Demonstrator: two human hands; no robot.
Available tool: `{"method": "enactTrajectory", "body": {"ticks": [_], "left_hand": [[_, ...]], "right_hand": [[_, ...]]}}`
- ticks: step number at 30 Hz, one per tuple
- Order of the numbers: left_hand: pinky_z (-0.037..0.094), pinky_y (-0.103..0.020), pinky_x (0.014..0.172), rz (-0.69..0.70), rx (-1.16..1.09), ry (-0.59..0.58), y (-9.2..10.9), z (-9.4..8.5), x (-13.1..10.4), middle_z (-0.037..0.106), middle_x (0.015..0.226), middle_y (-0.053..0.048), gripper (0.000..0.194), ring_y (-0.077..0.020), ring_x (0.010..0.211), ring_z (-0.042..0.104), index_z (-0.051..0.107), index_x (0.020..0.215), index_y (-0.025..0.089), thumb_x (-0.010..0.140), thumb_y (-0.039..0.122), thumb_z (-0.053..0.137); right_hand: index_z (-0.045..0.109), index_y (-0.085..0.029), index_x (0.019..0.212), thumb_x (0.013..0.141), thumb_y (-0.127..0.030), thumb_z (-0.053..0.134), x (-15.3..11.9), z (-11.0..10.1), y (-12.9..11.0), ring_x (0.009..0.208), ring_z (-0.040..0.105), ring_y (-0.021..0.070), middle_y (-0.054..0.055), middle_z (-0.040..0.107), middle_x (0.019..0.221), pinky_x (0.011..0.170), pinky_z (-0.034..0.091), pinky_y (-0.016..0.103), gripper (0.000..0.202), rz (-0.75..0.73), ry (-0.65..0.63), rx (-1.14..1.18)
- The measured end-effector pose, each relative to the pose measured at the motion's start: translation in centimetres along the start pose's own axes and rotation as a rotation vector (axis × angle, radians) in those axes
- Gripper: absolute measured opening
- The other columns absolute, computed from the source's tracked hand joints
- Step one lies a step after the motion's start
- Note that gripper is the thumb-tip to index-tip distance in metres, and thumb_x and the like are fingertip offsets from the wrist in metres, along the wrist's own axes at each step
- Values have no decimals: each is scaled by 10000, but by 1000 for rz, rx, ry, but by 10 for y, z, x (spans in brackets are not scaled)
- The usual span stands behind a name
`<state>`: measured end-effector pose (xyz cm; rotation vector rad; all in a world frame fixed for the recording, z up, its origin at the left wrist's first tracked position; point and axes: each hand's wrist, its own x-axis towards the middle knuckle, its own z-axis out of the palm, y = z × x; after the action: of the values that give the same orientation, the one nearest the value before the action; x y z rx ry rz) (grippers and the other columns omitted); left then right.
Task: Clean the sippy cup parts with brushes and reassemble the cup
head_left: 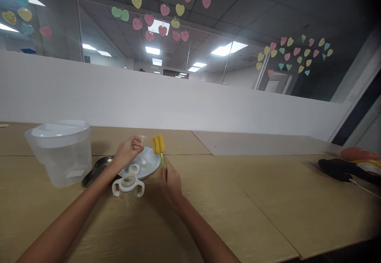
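My right hand [172, 181] grips the green handle of a bottle brush [158, 144], its yellow sponge head pointing up. To its left, my left hand [128, 152] has its fingers closed on a small clear bottle cap [143, 139], partly hidden and hard to make out. Beneath the hands lies a white plate [153, 164] with small white pieces on it, including a white ring [134, 169]. Nearer to me, an uncapped clear baby bottle [128, 193] with two white handles stands upright on the table.
A large clear plastic pitcher [70, 156] with a lid stands at the left. Beside it sits a dark metal tray [95, 171], partly behind my left forearm. A black object [336, 169] with a cable and a reddish item [358, 154] lie at the far right. A white wall [166, 104] backs the table.
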<state>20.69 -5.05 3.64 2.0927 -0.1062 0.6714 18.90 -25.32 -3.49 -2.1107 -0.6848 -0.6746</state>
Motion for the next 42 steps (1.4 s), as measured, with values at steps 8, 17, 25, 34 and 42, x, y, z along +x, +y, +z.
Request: {"method": "enactTrajectory", "body": {"ticks": [8, 17, 25, 34, 42], "left_hand": [[471, -294, 660, 31, -9, -14, 38, -5, -16, 685, 822, -74, 495, -189, 709, 621, 620, 1061, 106, 710, 437, 509], [377, -250, 558, 108, 221, 98, 53, -10, -23, 644, 642, -29, 468, -156, 584, 546, 690, 840, 140, 789, 529, 437], [384, -254, 594, 187, 275, 72, 58, -7, -27, 672, 733, -43, 392, -158, 636, 548, 710, 844, 171, 771, 479, 479], [332, -252, 538, 125, 283, 29, 53, -15, -23, 652, 629, -32, 439, -155, 558, 523, 713, 801, 153, 792, 482, 422], [347, -252, 560, 84, 262, -40, 56, -14, -23, 622, 581, -2, 473, -159, 543, 522, 703, 823, 170, 815, 477, 343]], "right_hand": [[415, -164, 1346, 925, -233, 307, -2, -1, -10, 1216, 466, 166, 77, 500, 1318, 1035, 366, 334, 440, -68, 26, 137], [439, -136, 1329, 916, -235, 330, -5, 2, -7, 1193, 490, 163, 85, 523, 1292, 1018, 385, 323, 438, -99, 5, 148], [449, -170, 1323, 922, -235, 339, -6, 5, -3, 1183, 500, 150, 56, 535, 1283, 1010, 391, 308, 420, -78, -17, 143], [468, -160, 1309, 923, -244, 342, -6, 2, -7, 1172, 510, 172, 74, 544, 1271, 1004, 401, 332, 415, -94, 20, 144], [441, -146, 1323, 929, -243, 321, -4, -4, -11, 1184, 500, 168, 90, 529, 1286, 1005, 403, 321, 424, -113, 22, 155]]}}
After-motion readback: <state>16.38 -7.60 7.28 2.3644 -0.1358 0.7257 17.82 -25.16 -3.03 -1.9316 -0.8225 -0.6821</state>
